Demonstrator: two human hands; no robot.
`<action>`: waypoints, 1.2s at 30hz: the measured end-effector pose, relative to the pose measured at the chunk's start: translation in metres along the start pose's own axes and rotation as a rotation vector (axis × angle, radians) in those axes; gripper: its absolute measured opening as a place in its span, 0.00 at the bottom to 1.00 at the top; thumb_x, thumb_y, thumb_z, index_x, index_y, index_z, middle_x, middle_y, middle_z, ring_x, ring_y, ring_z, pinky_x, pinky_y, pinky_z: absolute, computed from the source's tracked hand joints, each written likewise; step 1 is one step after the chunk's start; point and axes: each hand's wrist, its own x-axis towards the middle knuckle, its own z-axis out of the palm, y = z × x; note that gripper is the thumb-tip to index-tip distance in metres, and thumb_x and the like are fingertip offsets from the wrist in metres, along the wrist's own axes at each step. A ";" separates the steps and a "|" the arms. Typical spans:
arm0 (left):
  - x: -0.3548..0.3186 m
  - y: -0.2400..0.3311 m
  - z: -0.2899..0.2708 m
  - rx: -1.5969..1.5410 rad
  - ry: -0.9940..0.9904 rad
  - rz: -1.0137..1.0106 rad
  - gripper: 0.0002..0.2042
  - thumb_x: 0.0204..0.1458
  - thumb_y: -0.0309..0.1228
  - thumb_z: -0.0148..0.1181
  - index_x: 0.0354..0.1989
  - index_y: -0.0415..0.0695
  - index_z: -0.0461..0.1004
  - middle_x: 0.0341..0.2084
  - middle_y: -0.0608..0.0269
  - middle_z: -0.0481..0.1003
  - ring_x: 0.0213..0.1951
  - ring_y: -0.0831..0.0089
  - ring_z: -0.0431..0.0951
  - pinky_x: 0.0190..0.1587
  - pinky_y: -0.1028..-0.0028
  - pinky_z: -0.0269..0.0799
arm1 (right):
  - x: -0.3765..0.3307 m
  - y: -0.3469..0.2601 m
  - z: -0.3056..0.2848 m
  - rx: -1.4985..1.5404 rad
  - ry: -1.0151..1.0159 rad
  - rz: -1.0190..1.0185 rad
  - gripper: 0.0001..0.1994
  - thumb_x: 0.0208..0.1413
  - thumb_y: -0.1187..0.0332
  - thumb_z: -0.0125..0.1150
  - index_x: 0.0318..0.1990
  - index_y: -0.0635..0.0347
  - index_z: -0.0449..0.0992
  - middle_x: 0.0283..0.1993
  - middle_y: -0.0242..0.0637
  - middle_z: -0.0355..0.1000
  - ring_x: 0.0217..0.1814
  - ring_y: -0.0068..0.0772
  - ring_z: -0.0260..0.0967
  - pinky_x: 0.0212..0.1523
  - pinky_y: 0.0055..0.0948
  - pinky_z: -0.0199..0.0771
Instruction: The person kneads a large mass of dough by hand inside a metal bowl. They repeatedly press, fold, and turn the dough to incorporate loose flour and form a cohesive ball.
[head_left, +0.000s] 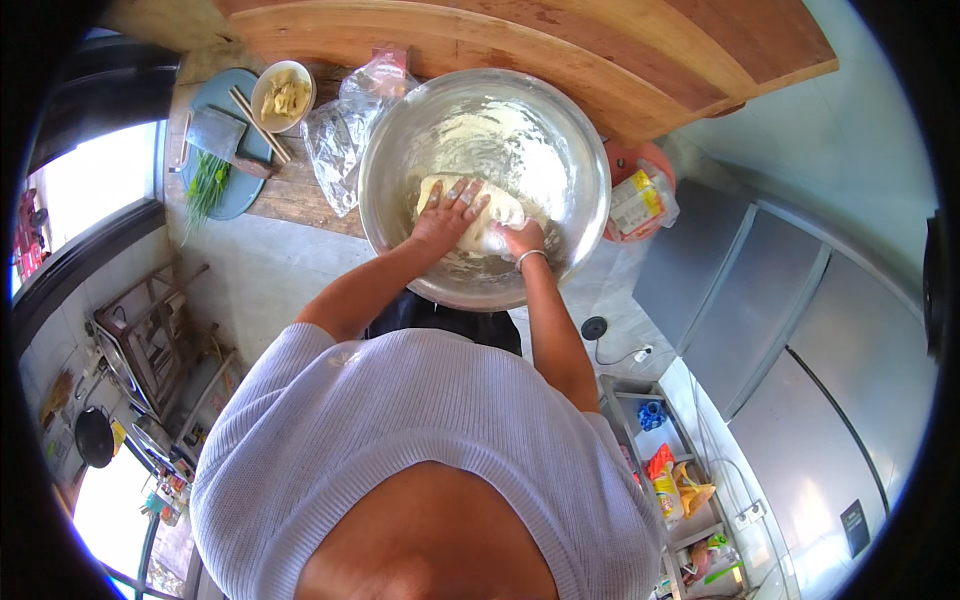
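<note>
A large steel bowl (400,150) with floury walls stands on a wooden table. A lump of pale dough (495,207) lies in its bottom. My left hand (448,213) presses flat on the dough's left part, fingers spread and dusted with flour. My right hand (522,238), with a metal bangle at the wrist, grips the dough's near right edge.
A wooden board (560,40) lies behind the bowl. Left of the bowl lie a clear plastic bag (338,140), a small bowl of pale pieces (283,95), chopsticks, a cleaver (218,133) and green herbs on a blue plate. A red basin with a packet (640,200) sits right. Steel cabinets stand at the right.
</note>
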 end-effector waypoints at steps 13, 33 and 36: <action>0.078 -0.081 -0.055 -0.617 0.043 -0.107 0.49 0.31 0.49 0.72 0.63 0.42 0.53 0.59 0.45 0.59 0.60 0.52 0.59 0.61 0.63 0.55 | 0.017 -0.016 -0.021 0.773 0.114 0.211 0.15 0.51 0.57 0.62 0.36 0.58 0.70 0.27 0.33 0.66 0.22 0.32 0.67 0.23 0.31 0.72; 0.105 -0.091 -0.011 -0.968 0.179 -0.497 0.33 0.32 0.37 0.72 0.53 0.48 0.70 0.47 0.54 0.73 0.49 0.63 0.72 0.52 0.71 0.65 | -0.003 -0.032 0.088 1.034 0.144 -0.044 0.23 0.40 0.69 0.71 0.44 0.67 0.68 0.38 0.38 0.71 0.37 0.34 0.70 0.35 0.32 0.71; 0.105 -0.087 -0.023 -0.998 0.201 -0.471 0.33 0.33 0.36 0.72 0.54 0.49 0.70 0.47 0.54 0.73 0.49 0.63 0.72 0.52 0.71 0.64 | 0.002 -0.016 0.105 0.998 0.195 0.211 0.28 0.40 0.66 0.71 0.51 0.60 0.65 0.41 0.39 0.70 0.39 0.40 0.70 0.36 0.41 0.73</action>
